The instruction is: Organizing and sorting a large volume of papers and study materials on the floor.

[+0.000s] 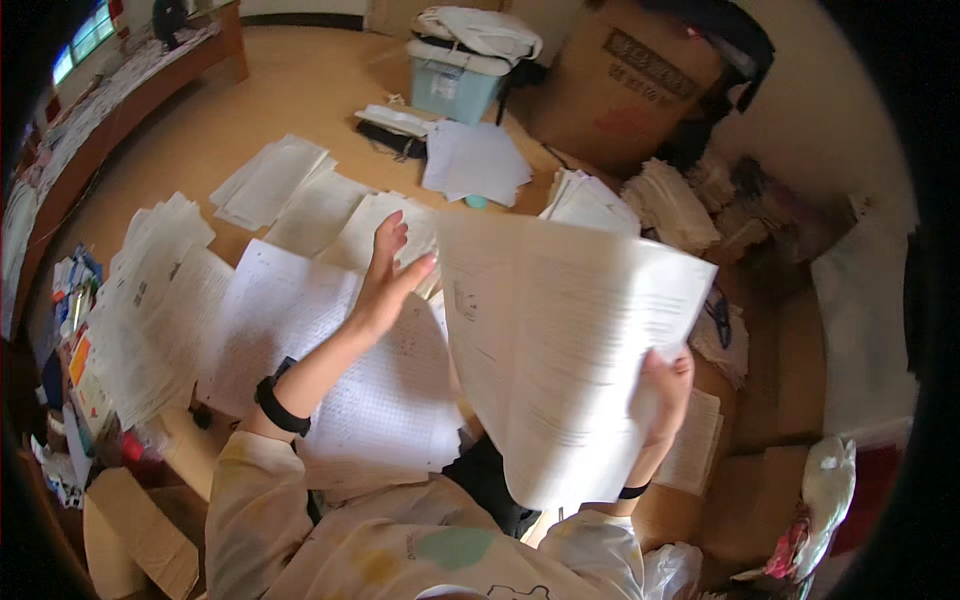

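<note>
Raised in front of me on the right is a large printed sheet of paper, curved and a little blurred. My right hand grips its right edge, the thumb lying on the near face. My left hand is off the sheet's left edge, fingers apart and nothing in it. Below my left forearm lie wide sheets covered in dense writing. Beyond the left hand, more paper piles are spread over the floor. Whether the raised paper is one sheet or several, I cannot tell.
Fanned paper stacks lie at the left, beside a heap of clutter. Cardboard pieces sit at the lower left. A light-blue bin and a big cardboard box stand at the back. Paper bundles rest at the right.
</note>
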A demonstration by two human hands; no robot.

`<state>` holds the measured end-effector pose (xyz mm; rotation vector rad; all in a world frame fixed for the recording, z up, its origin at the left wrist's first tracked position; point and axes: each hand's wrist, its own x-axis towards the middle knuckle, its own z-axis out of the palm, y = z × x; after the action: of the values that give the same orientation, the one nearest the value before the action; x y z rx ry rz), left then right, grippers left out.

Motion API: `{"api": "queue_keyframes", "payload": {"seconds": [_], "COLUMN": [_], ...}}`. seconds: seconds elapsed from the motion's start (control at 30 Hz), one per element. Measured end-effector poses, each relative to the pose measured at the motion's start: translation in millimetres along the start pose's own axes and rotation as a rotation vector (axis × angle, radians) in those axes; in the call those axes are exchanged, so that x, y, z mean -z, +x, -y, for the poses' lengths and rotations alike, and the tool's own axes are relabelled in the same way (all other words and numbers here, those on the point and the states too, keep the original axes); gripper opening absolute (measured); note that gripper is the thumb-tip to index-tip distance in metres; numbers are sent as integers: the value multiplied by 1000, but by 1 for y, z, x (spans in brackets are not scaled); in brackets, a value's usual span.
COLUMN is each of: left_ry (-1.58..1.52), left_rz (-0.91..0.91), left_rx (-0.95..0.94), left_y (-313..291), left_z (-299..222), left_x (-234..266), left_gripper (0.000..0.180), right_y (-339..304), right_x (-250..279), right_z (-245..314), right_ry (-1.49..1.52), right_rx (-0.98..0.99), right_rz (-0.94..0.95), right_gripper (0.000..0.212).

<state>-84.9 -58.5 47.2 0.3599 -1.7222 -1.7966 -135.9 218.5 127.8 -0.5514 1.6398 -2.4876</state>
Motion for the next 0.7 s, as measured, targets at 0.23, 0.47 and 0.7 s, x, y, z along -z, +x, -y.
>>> {"api": "queue_keyframes", "payload": {"seconds": [0.23,0.47,0.7], "left_ry": [-482,-225,173], "left_rz": [728,562,447], "left_rx": [448,516,454], "left_y": [21,16,12], "left_z": [13,1,-8], "left_x": [-16,19,81], "left_gripper": [73,48,34], "right_y": [22,17,6], "right_x": [88,120,99], "right_z": [-13,-39,-87], "right_ry": [8,-187,-256], "right_rx": [-135,-364,-457], "right_rz": [-215,-232,-91], "right_gripper": [18,18,13]}}
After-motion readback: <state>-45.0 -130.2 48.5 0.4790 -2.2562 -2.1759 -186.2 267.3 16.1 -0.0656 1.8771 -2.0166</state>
